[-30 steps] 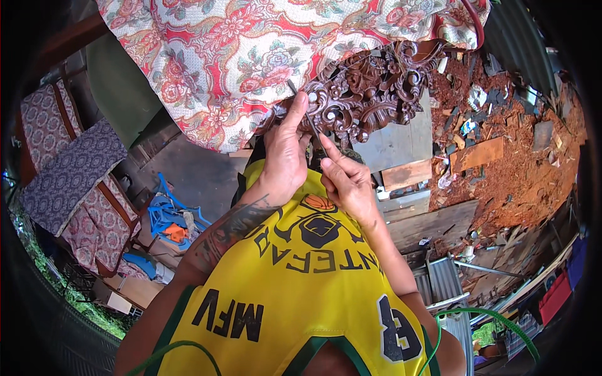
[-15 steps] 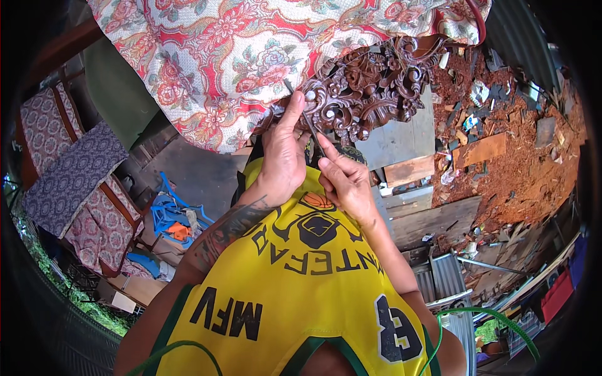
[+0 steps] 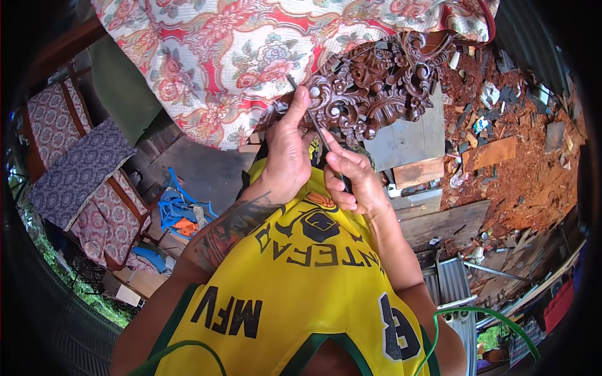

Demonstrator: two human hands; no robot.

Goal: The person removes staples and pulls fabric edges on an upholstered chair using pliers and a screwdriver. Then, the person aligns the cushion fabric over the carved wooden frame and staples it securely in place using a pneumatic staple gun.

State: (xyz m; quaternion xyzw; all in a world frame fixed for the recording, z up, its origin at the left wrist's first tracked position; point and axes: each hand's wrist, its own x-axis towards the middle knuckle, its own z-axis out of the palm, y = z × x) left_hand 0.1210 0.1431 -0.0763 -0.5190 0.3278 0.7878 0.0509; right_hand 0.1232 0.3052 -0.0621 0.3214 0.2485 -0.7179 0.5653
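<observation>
Newly exposed, a slim tool's black handle (image 3: pixel 346 183) is being gripped by the right hand (image 3: pixel 359 180), the left hand (image 3: pixel 287 155), its grip indiscernible, being kept thumb-up beside carved wood (image 3: pixel 385 110) ahead, already shaped, remaining work unclear.

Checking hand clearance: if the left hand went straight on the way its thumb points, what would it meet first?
Most likely the floral fabric, just past the thumb of the left hand; carved wood lies close to the right, and depth is unclear.
</observation>
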